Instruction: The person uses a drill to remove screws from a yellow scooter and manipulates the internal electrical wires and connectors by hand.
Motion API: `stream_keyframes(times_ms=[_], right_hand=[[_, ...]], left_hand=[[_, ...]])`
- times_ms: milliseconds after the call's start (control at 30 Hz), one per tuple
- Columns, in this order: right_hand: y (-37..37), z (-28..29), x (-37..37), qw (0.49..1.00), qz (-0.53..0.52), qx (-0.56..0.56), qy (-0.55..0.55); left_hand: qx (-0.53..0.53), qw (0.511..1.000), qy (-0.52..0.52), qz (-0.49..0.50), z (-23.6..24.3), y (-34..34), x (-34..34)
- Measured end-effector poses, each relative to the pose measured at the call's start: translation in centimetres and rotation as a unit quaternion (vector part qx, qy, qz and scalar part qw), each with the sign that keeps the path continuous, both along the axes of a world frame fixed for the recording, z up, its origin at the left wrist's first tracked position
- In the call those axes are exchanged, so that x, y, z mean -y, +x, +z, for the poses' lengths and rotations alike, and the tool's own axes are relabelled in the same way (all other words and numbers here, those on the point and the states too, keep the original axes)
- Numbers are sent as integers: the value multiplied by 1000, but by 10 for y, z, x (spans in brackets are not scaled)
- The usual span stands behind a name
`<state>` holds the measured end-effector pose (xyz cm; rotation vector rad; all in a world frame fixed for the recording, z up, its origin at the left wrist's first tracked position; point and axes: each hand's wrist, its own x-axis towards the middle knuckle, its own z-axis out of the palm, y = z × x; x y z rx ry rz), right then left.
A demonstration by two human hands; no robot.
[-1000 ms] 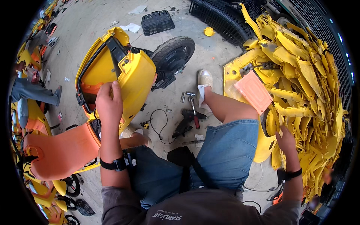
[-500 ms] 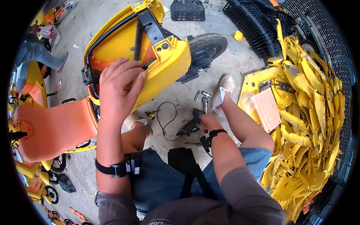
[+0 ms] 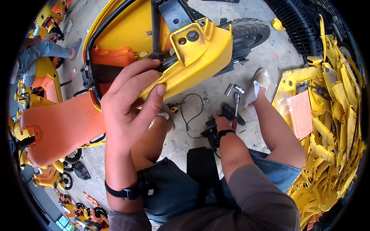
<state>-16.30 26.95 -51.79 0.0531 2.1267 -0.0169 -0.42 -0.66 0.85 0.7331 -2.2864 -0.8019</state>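
Observation:
My left hand [image 3: 131, 90] is closed over the near rim of a yellow scooter body shell [image 3: 200, 50], its fingers inside the rim and its thumb outside. The shell is tilted up in front of me, with a black tube frame and orange parts inside. Low between my legs, my right hand [image 3: 222, 122] is closed around the grip of a black cordless drill [image 3: 228, 110]; my hand hides part of the grip. Right beside the drill lies a ratchet wrench [image 3: 236, 109] with a red handle. Two metal sockets [image 3: 234, 89] lie just beyond it.
A thin black cable [image 3: 201, 109] curls on the concrete floor. At right rises a heap of yellow panels [image 3: 327, 154], with black crates [image 3: 296, 27] behind. An orange footboard [image 3: 69, 127] extends left from the shell. Another person [image 3: 46, 49] is at far left among several scooters.
My right hand has taken hold of the drill's grip, and the drill has turned. My left hand stays at the shell's rim, its thumb further over the outside. The whole view has shifted.

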Motion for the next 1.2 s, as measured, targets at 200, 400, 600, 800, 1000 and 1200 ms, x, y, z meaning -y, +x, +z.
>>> stream_keyframes(times_ms=[200, 400, 600, 800, 1000, 1200], right_hand=[[-2, -12, 2, 995, -90, 33, -6], [4, 57, 9, 964, -257, -29, -66], [-7, 175, 49, 894, -334, 191, -228], [-36, 336, 86, 836, -363, 289, -293], [-91, 462, 53, 757, -320, 281, -496], [-103, 482, 21, 718, -214, 224, -624]], left_hand=[[-20, 999, -25, 5, -3, -1, 2], [-25, 999, -22, 15, -5, -3, 2], [34, 999, -21, 33, 14, -1, -1], [156, 982, -35, 105, 17, -5, -5], [223, 962, -67, 144, 19, -10, -5], [191, 966, -72, 156, 18, -12, -8]])
